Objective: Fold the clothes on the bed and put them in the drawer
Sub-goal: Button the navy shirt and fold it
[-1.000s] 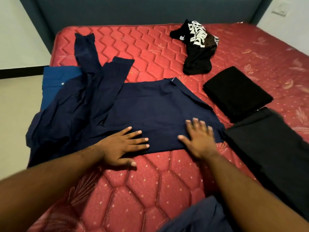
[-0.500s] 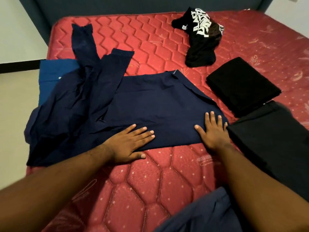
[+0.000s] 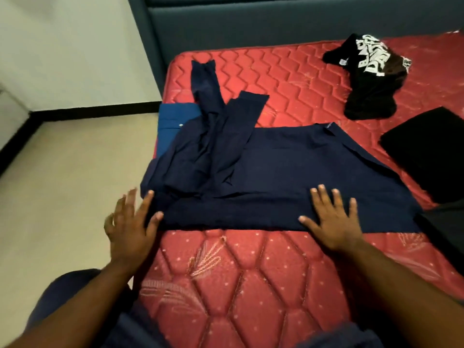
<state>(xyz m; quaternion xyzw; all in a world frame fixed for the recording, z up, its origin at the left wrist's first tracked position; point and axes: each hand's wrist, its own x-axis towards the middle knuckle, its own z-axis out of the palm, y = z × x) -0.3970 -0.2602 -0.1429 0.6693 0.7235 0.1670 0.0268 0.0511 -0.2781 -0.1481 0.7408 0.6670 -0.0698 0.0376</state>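
Note:
A navy blue garment (image 3: pixel 288 169) lies spread on the red mattress (image 3: pixel 238 272), its legs or sleeves folded over toward the far left. My right hand (image 3: pixel 331 222) lies flat with spread fingers on the garment's near right edge. My left hand (image 3: pixel 130 227) is open at the mattress's left edge, fingertips at the garment's near left corner. A crumpled black shirt with white print (image 3: pixel 369 74) sits at the far right. A folded black garment (image 3: pixel 426 151) lies at the right, with another dark piece (image 3: pixel 447 229) in front of it.
A lighter blue garment (image 3: pixel 175 121) peeks out under the navy one at the left edge. The dark grey headboard (image 3: pixel 251 23) runs along the back. Beige floor (image 3: pixel 62 197) and a white wall with black skirting lie left of the bed.
My left hand has slid left off the garment's middle to its near left corner. My right hand stays flat on the near right edge. The view has swung left.

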